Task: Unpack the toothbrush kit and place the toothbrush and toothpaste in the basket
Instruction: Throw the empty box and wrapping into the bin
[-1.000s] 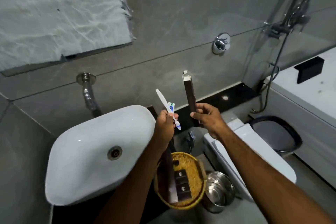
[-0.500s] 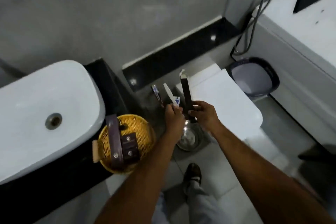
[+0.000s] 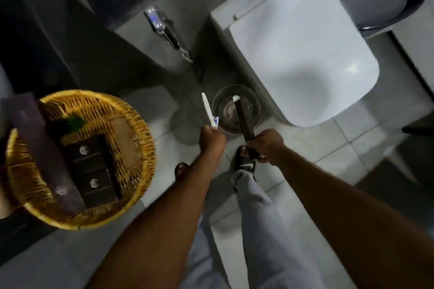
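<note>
The main risk, as I judge it, is that the toothbrush [image 3: 207, 110] and small toothpaste [image 3: 215, 122], pinched together in the left hand [image 3: 212, 139], slip into the steel bin [image 3: 236, 108] just below while the empty kit box [image 3: 244, 122] goes in, since the wicker basket [image 3: 141, 148] sits well apart to the left. Both forearms reach forward and down over the floor. The right hand [image 3: 267, 145] has its fingers clenched around the box's lower end, its top over the bin.
</note>
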A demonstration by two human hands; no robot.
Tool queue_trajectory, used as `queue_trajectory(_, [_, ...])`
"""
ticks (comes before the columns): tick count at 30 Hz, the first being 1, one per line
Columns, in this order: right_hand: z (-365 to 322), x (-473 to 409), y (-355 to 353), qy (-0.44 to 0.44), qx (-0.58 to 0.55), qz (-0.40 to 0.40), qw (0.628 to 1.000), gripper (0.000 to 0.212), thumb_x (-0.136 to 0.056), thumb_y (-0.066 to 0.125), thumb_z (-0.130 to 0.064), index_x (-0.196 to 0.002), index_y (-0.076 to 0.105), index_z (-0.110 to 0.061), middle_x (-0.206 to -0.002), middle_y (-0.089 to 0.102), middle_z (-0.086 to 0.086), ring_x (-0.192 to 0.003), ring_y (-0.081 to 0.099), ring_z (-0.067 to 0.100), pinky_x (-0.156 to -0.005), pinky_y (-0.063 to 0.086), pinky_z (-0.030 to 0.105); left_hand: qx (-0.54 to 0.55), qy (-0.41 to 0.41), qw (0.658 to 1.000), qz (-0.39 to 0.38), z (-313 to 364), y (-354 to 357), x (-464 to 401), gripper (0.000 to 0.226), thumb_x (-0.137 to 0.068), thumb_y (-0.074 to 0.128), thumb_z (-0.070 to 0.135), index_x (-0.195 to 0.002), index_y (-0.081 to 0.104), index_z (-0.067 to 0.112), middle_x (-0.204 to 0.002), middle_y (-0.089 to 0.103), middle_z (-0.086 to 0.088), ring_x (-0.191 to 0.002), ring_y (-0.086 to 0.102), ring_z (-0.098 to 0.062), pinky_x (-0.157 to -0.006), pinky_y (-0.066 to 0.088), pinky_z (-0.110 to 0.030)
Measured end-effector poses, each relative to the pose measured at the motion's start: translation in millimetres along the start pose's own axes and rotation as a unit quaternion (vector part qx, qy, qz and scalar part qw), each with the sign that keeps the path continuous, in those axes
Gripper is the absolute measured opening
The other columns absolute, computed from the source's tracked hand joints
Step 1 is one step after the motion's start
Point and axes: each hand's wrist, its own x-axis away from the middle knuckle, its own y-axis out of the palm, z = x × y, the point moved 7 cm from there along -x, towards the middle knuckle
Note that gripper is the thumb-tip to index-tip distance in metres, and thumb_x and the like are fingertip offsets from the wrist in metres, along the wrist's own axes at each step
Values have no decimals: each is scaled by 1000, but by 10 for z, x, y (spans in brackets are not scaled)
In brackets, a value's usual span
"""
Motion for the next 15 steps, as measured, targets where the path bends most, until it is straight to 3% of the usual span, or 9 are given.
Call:
queue_trajectory(2, [65, -187, 88, 21, -2, -4, 1000, 26, -77, 82, -19, -93, 65, -6, -88, 67, 14, -72, 68, 27, -55, 63, 39, -14, -15, 1000, -3, -104, 65, -133, 31, -94, 40, 21, -113, 53, 0, -117, 63, -32, -106, 63, -48, -91, 54, -58])
queue_trajectory(5, [110, -445, 197, 42, -4, -12, 999, 25, -77, 82, -16, -86, 60, -8, -94, 67, 16, -82, 69, 32, -52, 61, 38, -33, -22, 999, 0, -158, 159, -310, 30, -94, 41, 21, -114, 54, 2, -119, 63, -29, -107, 63, -46, -90, 55, -56])
queue_trajectory(11, [125, -857, 317, 76, -28, -22, 996, 33, -78, 81, -11, -105, 64, -2, -102, 69, 19, -86, 71, 35, -33, 50, 27, -46, -32, 998, 0, -169, 343, -577, 29, -97, 40, 17, -121, 52, 4, -123, 62, -22, -108, 63, -39, -93, 55, -52])
queue_trajectory(13, [114, -1001, 340, 75, -36, -20, 996, 34, -79, 80, -12, -107, 63, -3, -101, 69, 18, -85, 71, 32, -44, 58, 32, -41, -38, 998, 0, -189, 433, -689, 28, -97, 41, 15, -121, 52, 4, -124, 62, -21, -108, 63, -38, -93, 55, -51])
queue_trajectory(15, [103, -1149, 366, 63, -33, -20, 997, 35, -80, 79, -14, -108, 62, -4, -97, 68, 16, -85, 72, 31, -68, 65, 41, -38, -42, 998, 2, -214, 517, -796, 28, -97, 42, 15, -121, 52, 5, -124, 62, -22, -108, 64, -37, -94, 55, -51])
